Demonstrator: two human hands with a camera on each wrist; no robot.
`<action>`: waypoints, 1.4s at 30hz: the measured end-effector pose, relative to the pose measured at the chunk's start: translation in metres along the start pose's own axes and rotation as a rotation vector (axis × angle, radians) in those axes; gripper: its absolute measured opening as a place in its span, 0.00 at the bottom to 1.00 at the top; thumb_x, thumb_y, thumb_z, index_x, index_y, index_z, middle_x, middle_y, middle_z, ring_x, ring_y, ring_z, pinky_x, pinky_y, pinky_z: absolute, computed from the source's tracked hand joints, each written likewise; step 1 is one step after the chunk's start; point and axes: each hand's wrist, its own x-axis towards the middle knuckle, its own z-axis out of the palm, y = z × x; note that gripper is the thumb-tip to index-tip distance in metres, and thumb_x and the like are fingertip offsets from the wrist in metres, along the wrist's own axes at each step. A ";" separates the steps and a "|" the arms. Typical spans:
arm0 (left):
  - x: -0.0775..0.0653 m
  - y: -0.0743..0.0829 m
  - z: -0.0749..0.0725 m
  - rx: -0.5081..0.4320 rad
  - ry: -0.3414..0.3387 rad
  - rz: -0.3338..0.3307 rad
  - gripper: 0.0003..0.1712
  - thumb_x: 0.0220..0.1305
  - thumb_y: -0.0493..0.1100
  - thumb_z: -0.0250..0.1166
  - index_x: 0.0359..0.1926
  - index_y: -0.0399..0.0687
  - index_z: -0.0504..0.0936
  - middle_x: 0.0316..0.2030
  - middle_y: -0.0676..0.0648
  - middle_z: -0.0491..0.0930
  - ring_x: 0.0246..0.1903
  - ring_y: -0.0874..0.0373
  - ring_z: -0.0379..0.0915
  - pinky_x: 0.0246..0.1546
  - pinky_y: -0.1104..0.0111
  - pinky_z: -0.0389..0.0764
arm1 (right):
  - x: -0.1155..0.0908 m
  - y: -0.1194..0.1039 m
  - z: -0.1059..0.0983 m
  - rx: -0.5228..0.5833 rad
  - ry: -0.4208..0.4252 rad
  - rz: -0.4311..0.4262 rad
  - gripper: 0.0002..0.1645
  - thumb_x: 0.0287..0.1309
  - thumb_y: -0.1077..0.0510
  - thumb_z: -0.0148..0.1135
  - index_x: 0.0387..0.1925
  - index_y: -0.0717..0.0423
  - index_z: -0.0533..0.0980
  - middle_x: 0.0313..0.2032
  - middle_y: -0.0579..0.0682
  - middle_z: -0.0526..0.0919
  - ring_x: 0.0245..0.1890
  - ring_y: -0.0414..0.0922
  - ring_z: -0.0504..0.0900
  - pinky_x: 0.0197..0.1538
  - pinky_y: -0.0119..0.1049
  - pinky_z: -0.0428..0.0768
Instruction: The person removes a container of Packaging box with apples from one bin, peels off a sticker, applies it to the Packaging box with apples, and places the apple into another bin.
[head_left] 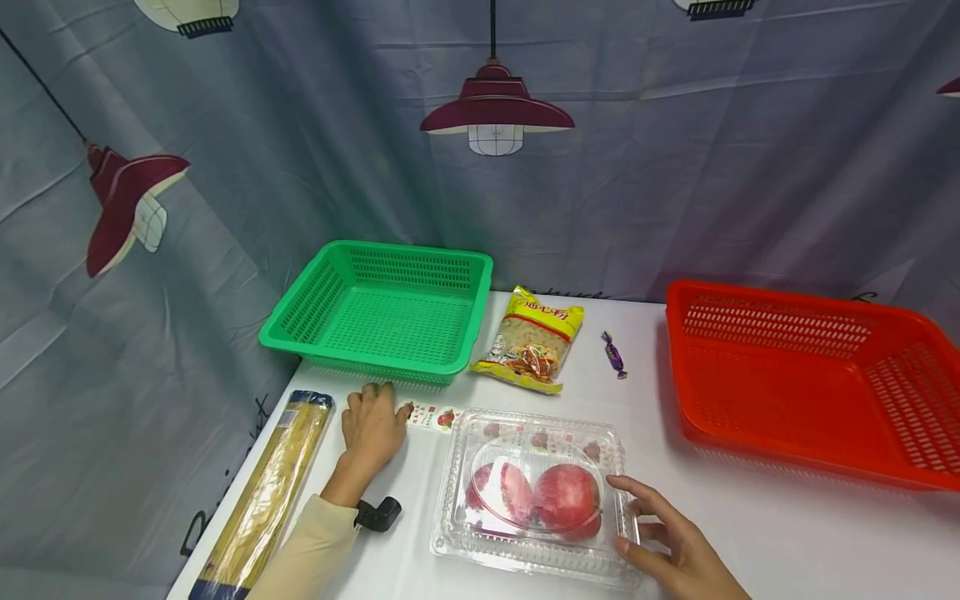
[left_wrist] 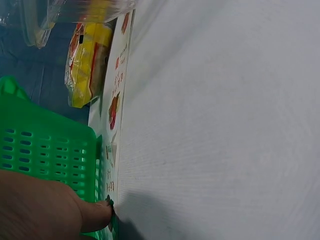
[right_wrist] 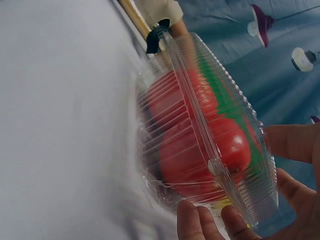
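A clear plastic clamshell box [head_left: 540, 550] with two round red fruits [right_wrist: 200, 150] inside sits on the white table. My right hand [head_left: 671, 542] grips its right side, thumb and fingers spread about the corner. Behind the box, and seen through its lid, runs a printed paper strip [head_left: 431, 416] with red fruit pictures. At the strip's left end, my left hand [head_left: 372, 427] holds it with bent fingers in front of the green basket [head_left: 457, 367]. The left wrist view has the thumb [left_wrist: 95, 215] on the strip; the other fingertips are hidden there.
A long pack of yellow noodles or pasta [head_left: 262, 492] lies along the table's left edge. Behind the box are a yellow food packet [head_left: 536, 337] and a small purple wrapped candy [head_left: 613, 356]. A red basket [head_left: 750, 454] stands on the right, and a grey curtain [head_left: 615, 208] hangs behind.
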 end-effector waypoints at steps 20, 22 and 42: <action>0.000 -0.002 0.000 -0.003 0.104 0.064 0.15 0.53 0.48 0.77 0.36 0.43 0.87 0.33 0.40 0.82 0.36 0.38 0.73 0.31 0.50 0.73 | -0.006 -0.001 0.002 0.095 0.082 0.065 0.42 0.54 0.57 0.72 0.69 0.44 0.65 0.66 0.57 0.63 0.52 0.59 0.76 0.44 0.49 0.82; 0.000 -0.002 0.000 -0.010 0.088 0.053 0.13 0.53 0.47 0.76 0.34 0.45 0.86 0.34 0.41 0.81 0.37 0.39 0.72 0.32 0.49 0.73 | -0.007 -0.001 0.001 0.075 0.111 0.019 0.40 0.54 0.58 0.72 0.67 0.44 0.67 0.63 0.57 0.65 0.52 0.60 0.76 0.44 0.45 0.83; 0.000 0.000 -0.001 -0.111 0.027 -0.007 0.12 0.55 0.43 0.75 0.34 0.42 0.84 0.30 0.43 0.79 0.33 0.40 0.78 0.28 0.49 0.77 | -0.006 0.001 -0.004 0.025 0.231 -0.153 0.32 0.57 0.65 0.68 0.64 0.55 0.72 0.55 0.55 0.72 0.46 0.39 0.80 0.42 0.34 0.82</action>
